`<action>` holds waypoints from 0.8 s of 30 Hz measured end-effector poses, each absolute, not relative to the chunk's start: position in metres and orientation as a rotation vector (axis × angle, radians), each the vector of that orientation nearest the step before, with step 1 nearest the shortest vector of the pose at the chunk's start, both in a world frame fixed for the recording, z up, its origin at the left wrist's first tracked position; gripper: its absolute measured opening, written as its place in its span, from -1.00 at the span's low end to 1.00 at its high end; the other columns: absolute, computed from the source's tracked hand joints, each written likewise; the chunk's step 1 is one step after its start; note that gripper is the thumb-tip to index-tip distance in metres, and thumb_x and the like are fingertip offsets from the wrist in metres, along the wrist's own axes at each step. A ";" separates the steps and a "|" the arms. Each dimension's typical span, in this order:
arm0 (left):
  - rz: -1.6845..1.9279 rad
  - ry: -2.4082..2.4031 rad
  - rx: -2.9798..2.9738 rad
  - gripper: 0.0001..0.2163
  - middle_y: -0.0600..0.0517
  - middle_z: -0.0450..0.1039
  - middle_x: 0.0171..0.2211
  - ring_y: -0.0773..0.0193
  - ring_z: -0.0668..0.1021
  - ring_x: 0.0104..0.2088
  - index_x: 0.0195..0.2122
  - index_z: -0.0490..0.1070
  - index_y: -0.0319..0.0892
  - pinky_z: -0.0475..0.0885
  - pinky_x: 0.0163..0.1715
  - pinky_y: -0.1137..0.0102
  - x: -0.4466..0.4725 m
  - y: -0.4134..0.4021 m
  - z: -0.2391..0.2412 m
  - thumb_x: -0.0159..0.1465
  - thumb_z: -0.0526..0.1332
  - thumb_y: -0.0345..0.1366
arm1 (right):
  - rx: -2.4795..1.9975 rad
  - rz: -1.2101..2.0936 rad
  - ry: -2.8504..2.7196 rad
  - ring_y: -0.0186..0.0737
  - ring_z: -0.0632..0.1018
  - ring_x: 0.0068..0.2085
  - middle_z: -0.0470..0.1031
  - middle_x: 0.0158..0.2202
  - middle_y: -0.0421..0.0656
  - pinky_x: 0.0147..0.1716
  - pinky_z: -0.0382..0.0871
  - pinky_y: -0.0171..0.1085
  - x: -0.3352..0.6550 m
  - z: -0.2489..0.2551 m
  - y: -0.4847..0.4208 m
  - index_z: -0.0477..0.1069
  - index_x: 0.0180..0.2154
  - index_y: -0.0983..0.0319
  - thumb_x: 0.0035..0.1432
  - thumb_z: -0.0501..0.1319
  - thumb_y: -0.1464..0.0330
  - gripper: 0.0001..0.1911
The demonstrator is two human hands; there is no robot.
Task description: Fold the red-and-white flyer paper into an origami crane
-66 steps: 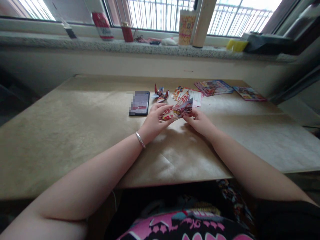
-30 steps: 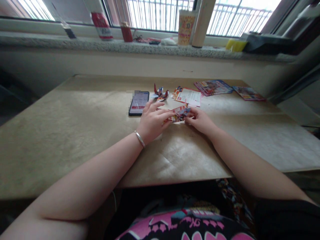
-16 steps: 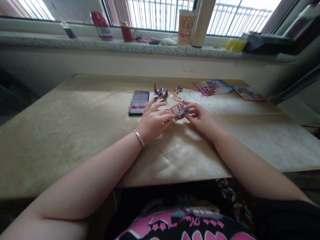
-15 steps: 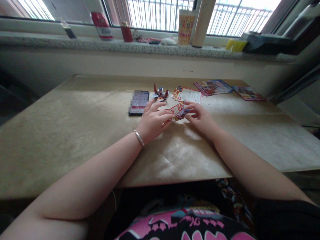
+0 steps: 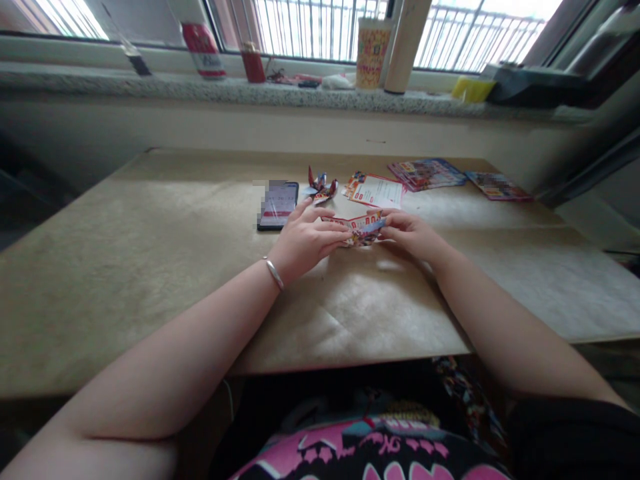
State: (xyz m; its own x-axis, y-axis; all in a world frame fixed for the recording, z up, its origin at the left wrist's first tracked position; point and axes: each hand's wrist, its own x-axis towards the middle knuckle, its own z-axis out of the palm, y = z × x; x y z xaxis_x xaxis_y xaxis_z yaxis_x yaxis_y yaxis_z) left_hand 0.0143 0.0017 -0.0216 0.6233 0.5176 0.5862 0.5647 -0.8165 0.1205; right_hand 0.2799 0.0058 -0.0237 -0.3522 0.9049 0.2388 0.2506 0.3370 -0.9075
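Note:
A partly folded printed paper (image 5: 366, 230) lies between my hands on the beige tabletop (image 5: 150, 267). My left hand (image 5: 311, 241) is closed on its left side, and the fingers cover part of it. At the paper's right end, my right hand (image 5: 407, 233) pinches the edge between thumb and fingers. Just beyond my left hand stands a folded paper figure (image 5: 321, 185) with pointed tips. To its left lies a phone (image 5: 279, 205) with its screen lit. Behind the held paper are printed sheets (image 5: 377, 191) with red borders.
Stacks of colourful printed leaflets (image 5: 427, 175) and another leaflet pile (image 5: 497, 186) lie at the back right. On the granite windowsill (image 5: 300, 97) stand a red can (image 5: 203, 51), a red lighter-like object (image 5: 253, 63), a patterned cup (image 5: 373, 53) and a cardboard tube (image 5: 405, 50).
The paper has turned from a slant to nearly level and looks longer. My right hand has moved slightly right and nearer to me with its end; my left hand has barely moved.

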 end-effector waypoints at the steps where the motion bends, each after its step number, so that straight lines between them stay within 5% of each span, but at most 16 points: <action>1: -0.959 -0.922 -2.765 -0.83 0.17 0.60 -0.14 0.21 0.47 0.06 -0.11 0.54 0.11 0.00 0.30 0.01 0.014 0.001 -0.021 0.33 0.18 -0.19 | -1.028 1.078 -1.781 -0.05 0.49 0.04 0.46 0.06 -0.07 0.02 0.42 0.00 0.279 -0.023 0.005 0.51 -0.45 0.21 0.00 0.33 0.20 -0.79; 11: -0.891 -0.895 -2.735 -0.83 0.14 0.58 -0.11 0.10 0.38 0.16 -0.13 0.54 0.15 -0.07 0.31 -0.15 0.020 -0.004 -0.018 0.26 0.26 -0.23 | -0.956 1.177 -1.622 -0.24 0.59 -0.22 0.49 -0.10 -0.17 -0.14 0.55 -0.12 0.265 -0.026 -0.003 0.39 -0.30 0.17 -0.06 0.40 0.13 -0.65; 18: -0.853 -0.856 -2.761 -0.84 0.08 0.53 -0.07 0.07 0.35 0.18 -0.14 0.54 0.07 0.01 0.31 -0.10 0.023 -0.005 -0.019 0.26 0.25 -0.23 | -0.888 1.095 -1.683 -0.17 0.57 -0.10 0.44 0.06 -0.13 -0.06 0.53 -0.06 0.258 -0.027 -0.003 0.40 -0.35 0.17 -0.06 0.40 0.10 -0.65; 24: -0.907 -0.925 -2.789 -0.83 0.00 0.39 0.08 -0.01 0.26 0.24 -0.16 0.52 -0.01 0.12 0.26 -0.08 0.024 -0.007 -0.021 0.22 0.26 -0.28 | -0.957 1.047 -1.732 -0.20 0.58 -0.20 0.53 -0.22 -0.19 -0.11 0.51 -0.10 0.256 -0.031 -0.002 0.38 -0.34 0.18 -0.01 0.36 0.09 -0.67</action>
State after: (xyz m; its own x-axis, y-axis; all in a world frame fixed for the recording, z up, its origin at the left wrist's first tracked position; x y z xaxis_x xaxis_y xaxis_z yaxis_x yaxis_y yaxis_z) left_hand 0.0240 -0.0075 -0.0207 0.6455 0.5255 0.5543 0.5645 -0.8170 0.1173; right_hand 0.2564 -0.0016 -0.0309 -0.3234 0.9028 0.2833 0.1683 0.3495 -0.9217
